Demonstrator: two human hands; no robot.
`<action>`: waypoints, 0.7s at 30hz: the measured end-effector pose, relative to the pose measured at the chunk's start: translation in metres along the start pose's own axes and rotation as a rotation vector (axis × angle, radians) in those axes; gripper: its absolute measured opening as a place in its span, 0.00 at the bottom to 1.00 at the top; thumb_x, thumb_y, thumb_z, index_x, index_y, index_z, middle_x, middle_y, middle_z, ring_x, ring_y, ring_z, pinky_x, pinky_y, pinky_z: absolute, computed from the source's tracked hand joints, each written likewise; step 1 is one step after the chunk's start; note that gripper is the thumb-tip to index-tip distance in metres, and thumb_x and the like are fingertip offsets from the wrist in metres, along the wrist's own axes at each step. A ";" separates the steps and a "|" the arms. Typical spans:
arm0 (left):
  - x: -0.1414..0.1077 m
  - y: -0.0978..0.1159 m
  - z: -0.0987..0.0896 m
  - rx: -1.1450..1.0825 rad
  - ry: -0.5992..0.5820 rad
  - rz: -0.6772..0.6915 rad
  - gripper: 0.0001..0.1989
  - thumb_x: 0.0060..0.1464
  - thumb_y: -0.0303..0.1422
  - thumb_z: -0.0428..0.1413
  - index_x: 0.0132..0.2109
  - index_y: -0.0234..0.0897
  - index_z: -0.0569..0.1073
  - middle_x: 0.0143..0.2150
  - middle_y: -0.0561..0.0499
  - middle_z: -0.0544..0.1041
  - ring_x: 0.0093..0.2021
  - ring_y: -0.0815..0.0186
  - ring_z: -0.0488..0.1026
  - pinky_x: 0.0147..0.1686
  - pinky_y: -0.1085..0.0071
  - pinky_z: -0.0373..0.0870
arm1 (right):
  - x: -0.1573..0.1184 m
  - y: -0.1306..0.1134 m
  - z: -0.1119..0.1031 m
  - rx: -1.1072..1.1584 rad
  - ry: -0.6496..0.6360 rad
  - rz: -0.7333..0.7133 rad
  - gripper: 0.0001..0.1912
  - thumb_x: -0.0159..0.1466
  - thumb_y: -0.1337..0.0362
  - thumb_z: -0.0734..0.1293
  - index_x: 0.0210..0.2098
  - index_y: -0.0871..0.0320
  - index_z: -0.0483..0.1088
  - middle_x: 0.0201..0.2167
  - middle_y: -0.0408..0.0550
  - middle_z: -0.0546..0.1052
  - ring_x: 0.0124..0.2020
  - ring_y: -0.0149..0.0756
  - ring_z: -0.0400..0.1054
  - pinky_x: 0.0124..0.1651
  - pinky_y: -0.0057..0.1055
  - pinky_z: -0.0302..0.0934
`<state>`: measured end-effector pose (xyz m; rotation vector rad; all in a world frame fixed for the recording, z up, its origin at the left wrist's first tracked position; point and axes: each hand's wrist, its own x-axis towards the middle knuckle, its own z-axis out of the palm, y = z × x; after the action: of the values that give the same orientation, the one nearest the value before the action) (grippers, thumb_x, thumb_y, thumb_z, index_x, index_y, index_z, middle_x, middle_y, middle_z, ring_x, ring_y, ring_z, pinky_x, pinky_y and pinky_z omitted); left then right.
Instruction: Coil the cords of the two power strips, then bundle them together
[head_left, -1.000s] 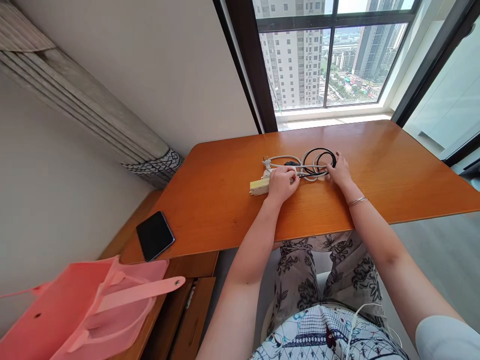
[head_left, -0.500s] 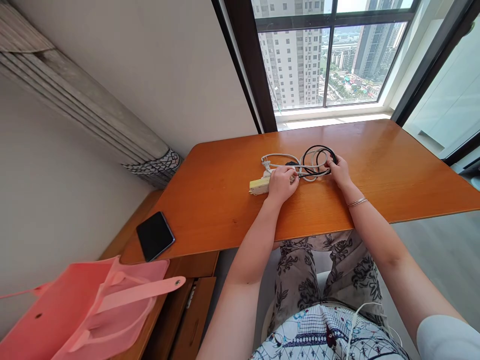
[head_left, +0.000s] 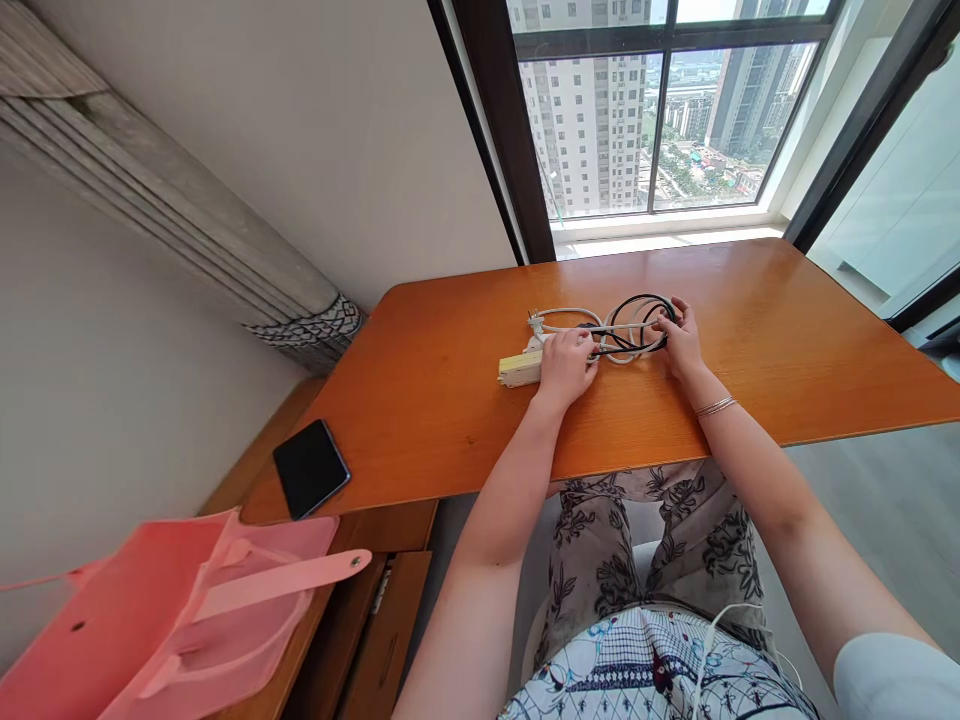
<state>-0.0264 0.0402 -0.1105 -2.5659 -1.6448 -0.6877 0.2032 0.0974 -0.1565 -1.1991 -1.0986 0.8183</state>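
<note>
A white power strip [head_left: 520,370] with a yellowish top lies on the wooden table, its right end under my left hand [head_left: 568,368]. The fingers of that hand are closed around the strip's end, where the cables come in. To the right, white and black cables [head_left: 634,330] lie in loose loops. My right hand [head_left: 680,338] grips the right side of these loops between thumb and fingers. A white plug [head_left: 535,322] pokes out behind the strip, on the far side of my left hand. What lies under my left palm is hidden.
The wooden table [head_left: 420,400] stands against the wall and window. A black phone [head_left: 311,468] rests at its left corner. A pink bag [head_left: 150,620] is at the lower left, beside brown drawers [head_left: 394,610]. My lap is below the table's front edge.
My right hand has shifted slightly and its fingers have moved on the cable loops, which look a little flatter. The white plug has moved slightly right. My left hand stays on the power strip.
</note>
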 end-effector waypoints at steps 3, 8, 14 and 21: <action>0.000 -0.001 0.001 -0.008 0.021 0.003 0.07 0.56 0.27 0.57 0.40 0.42 0.78 0.57 0.44 0.76 0.60 0.50 0.69 0.60 0.51 0.64 | 0.000 0.000 -0.003 -0.101 0.028 -0.008 0.32 0.59 0.56 0.65 0.61 0.57 0.60 0.55 0.57 0.74 0.52 0.40 0.73 0.55 0.38 0.70; 0.000 -0.001 0.001 -0.013 0.043 -0.009 0.07 0.55 0.26 0.56 0.36 0.42 0.77 0.55 0.45 0.77 0.58 0.51 0.70 0.57 0.53 0.66 | -0.005 -0.012 -0.014 -0.431 0.091 0.009 0.32 0.58 0.47 0.69 0.54 0.61 0.67 0.46 0.58 0.77 0.48 0.45 0.73 0.54 0.45 0.68; 0.000 0.007 0.003 0.007 0.016 0.025 0.15 0.56 0.25 0.54 0.47 0.42 0.79 0.55 0.46 0.79 0.59 0.51 0.70 0.58 0.52 0.65 | -0.011 -0.023 -0.013 -0.294 0.038 0.023 0.28 0.58 0.47 0.70 0.51 0.60 0.69 0.29 0.44 0.76 0.25 0.35 0.70 0.31 0.33 0.67; 0.000 0.021 0.007 0.001 -0.042 0.123 0.21 0.61 0.27 0.50 0.58 0.38 0.76 0.54 0.44 0.82 0.57 0.53 0.74 0.62 0.53 0.61 | -0.017 -0.026 0.000 0.057 -0.038 0.039 0.30 0.55 0.41 0.72 0.47 0.58 0.71 0.29 0.44 0.77 0.25 0.31 0.67 0.25 0.27 0.58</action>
<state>-0.0062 0.0326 -0.1121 -2.6712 -1.4824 -0.6289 0.1965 0.0757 -0.1344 -1.1644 -1.0790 0.9000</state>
